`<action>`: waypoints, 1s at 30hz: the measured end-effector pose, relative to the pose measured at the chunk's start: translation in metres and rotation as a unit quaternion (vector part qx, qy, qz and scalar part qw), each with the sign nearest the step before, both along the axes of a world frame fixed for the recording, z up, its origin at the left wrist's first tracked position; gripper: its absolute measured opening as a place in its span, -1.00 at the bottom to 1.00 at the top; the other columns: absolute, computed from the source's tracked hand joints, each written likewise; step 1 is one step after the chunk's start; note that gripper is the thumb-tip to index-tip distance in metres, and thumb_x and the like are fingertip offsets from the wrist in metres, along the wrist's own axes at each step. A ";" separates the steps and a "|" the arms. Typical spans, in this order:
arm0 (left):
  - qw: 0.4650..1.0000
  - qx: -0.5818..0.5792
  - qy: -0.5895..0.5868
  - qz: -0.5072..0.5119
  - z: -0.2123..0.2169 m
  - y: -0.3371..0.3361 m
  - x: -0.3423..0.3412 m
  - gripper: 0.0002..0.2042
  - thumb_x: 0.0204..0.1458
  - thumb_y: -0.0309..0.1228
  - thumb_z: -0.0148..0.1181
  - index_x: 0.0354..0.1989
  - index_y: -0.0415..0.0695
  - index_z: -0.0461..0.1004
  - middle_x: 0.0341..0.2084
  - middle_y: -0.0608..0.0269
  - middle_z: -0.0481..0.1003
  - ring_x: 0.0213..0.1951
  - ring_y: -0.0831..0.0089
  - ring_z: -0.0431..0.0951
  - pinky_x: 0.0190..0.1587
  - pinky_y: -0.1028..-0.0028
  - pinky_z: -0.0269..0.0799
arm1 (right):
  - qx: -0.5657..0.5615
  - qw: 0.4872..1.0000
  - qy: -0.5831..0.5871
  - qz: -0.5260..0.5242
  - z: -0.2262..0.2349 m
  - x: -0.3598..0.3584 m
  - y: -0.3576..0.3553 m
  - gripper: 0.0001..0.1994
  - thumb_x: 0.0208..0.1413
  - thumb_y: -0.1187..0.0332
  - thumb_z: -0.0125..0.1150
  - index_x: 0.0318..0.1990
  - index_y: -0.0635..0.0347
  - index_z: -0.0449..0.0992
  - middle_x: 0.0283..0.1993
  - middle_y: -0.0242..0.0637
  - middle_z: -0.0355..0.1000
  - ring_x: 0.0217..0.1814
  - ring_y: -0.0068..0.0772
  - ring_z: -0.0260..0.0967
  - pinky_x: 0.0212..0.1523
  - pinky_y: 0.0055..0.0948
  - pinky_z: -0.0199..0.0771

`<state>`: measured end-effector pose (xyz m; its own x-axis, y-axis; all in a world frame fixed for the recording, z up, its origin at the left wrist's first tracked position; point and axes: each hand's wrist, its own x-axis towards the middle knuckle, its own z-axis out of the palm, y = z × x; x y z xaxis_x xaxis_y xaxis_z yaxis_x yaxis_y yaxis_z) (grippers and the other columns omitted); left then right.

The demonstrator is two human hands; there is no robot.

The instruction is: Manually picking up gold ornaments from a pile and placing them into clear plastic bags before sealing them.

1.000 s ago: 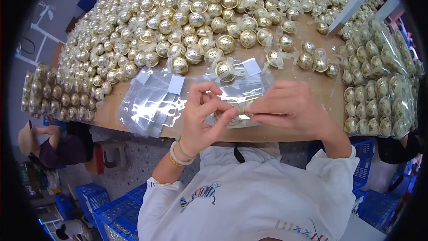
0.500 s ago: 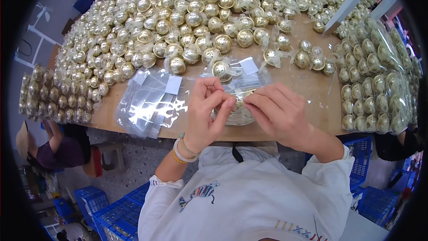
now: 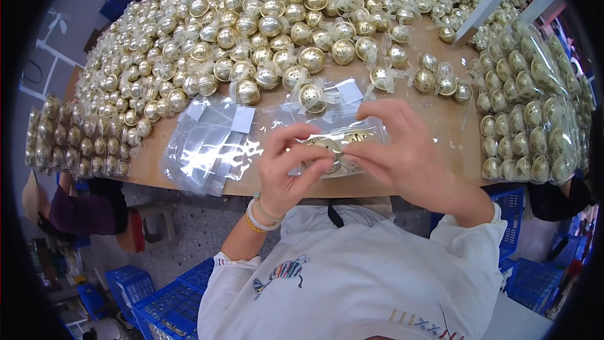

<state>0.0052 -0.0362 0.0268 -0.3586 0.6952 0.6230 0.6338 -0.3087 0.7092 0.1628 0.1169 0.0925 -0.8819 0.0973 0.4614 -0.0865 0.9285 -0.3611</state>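
Two or more gold patterned balls (image 3: 360,137) lie between my hands near the table's front edge, with clear plastic about them. Over their left side my left hand (image 3: 286,164) is closed in a pinch, thumb and forefinger tips almost together. My right hand (image 3: 402,154) pinches from the other side, its fingertips close to the left ones; one finger is lifted. What the fingertips hold is too small to make out. Just beyond them sits a ball with a pale ribbon (image 3: 311,97). A clear plastic bag with a white label (image 3: 243,119) lies left of my hands.
A big heap of gold balls with sheer ribbons (image 3: 251,28) covers the table's far side. Clear packs of balls are stacked at the right (image 3: 525,138) and left (image 3: 78,141). White posts (image 3: 494,3) rise at the back right. Blue crates (image 3: 170,296) stand below.
My hands have shifted slightly toward me. A right finger has lifted, and more of the gold balls between my hands now shows.
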 end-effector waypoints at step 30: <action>0.974 -0.073 0.209 0.033 -0.042 0.194 0.021 -0.54 -0.09 -0.45 0.22 0.00 -0.33 0.27 -0.06 -0.05 0.32 0.02 0.00 0.29 0.16 0.15 0.18 | 0.335 0.715 -0.188 -0.584 0.145 0.370 0.200 -0.47 0.02 0.21 0.28 0.17 0.20 0.42 0.17 -0.10 0.39 0.26 -0.16 0.27 0.24 -0.28 0.19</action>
<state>0.0261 0.1581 -0.0147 -0.1417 0.7717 0.6200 0.8924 -0.1714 0.4174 0.5331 0.3173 0.2372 -0.4533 0.7365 0.5021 0.8758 0.2631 0.4047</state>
